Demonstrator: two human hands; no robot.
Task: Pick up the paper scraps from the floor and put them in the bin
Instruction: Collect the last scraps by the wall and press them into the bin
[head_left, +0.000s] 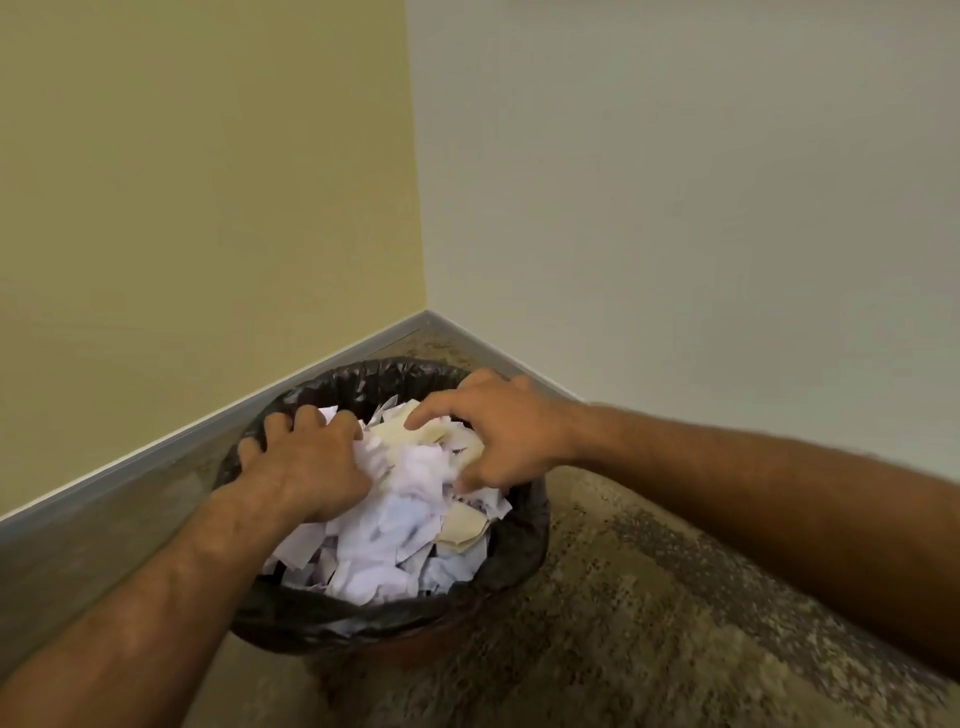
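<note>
Both hands, left hand (311, 462) and right hand (498, 431), press curled fingers into paper scraps (410, 499) hiding the bin (363, 623) interior

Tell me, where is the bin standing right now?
In the head view the bin, lined with a black bag, stands low and centre on the carpet in the corner where the yellow wall meets the white wall, under both hands.

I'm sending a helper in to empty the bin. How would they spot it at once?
Go to the corner where the yellow wall meets the white wall. The bin stands on the floor there, against the grey baseboard. It has a black liner and is heaped with white and cream paper scraps.
</note>
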